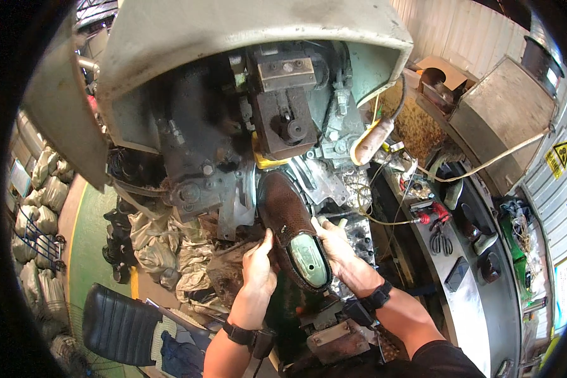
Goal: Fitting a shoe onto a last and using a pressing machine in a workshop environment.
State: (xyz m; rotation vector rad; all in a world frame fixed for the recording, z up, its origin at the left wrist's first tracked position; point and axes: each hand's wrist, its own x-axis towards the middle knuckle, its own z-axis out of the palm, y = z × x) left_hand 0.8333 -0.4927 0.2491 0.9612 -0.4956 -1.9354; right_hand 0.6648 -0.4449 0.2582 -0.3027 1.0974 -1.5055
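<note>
Nearest the camera, at the lower edge, are the person's forearms, the right one entering from a black sleeve (444,360) and each wearing a black wristband (378,295). Both hands grip one brown shoe (283,205), which is at the centre of the head view, directly below the machine (286,126). The left hand (256,264) is on the shoe's left flank, thumb raised along the upper beside the opening, the fingers curled and largely hidden. The right hand (343,255) is on the opposite flank, its fingers partly closed against the side near the opening; fingertip contact beneath cannot be told. A pale green form (310,259) with a dark hole fills the shoe's opening. The toe points away from the person, into the machine; whether it touches the metal there cannot be determined. Above, a soiled light hood (252,19) overhangs the machine, and an elongated lamp (373,140) hangs at its right. At right, a pale metal surface (469,315) carries black scissors (441,241), a red-handled tool (436,211) and a dark phone (456,274). At lower left stands a black padded chair (120,324).
</note>
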